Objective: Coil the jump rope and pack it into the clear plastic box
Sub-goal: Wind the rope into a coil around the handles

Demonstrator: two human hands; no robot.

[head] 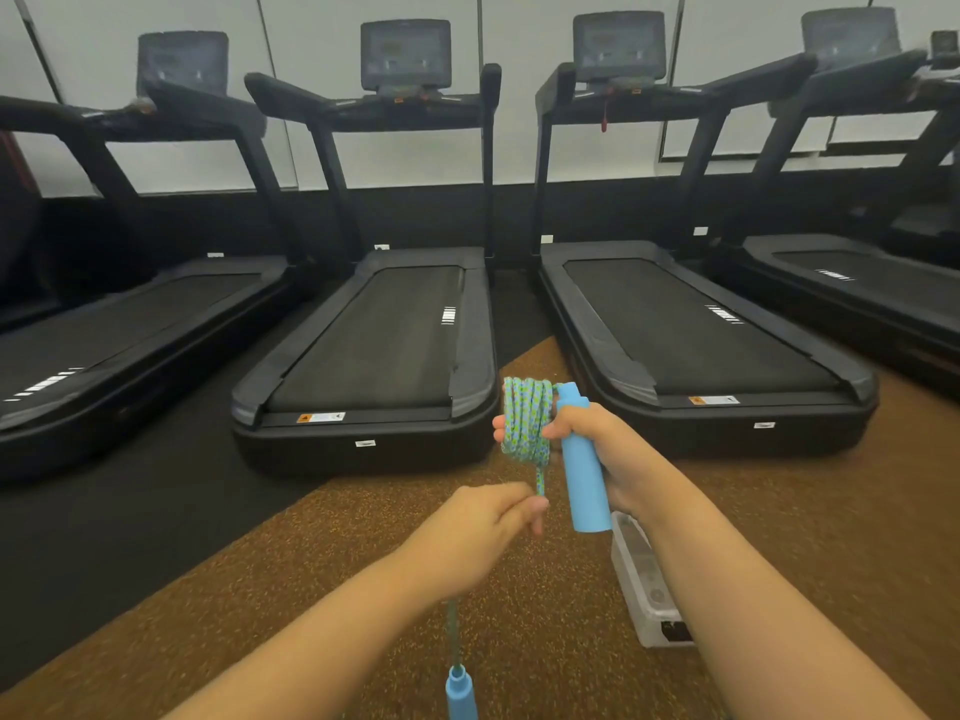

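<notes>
Brown speckled floor (pixel 322 589) before treadmills (pixel 374 345); right hand (pixel 597 449) clamps blue handle (pixel 582 459) plus rope coil (pixel 525 423); left hand (pixel 483 527) pinches rope below coil; clear box (pixel 641 584) below handle.

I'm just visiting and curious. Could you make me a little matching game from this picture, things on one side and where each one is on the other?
Things:
1. coiled rope
2. upper blue handle
3. lower blue handle
4. clear plastic box

Places:
A. dangling below the left hand
B. on the floor under the right forearm
C. looped around the right hand's fingers
D. gripped upright in the right hand

Pairs: 1-C, 2-D, 3-A, 4-B
</notes>
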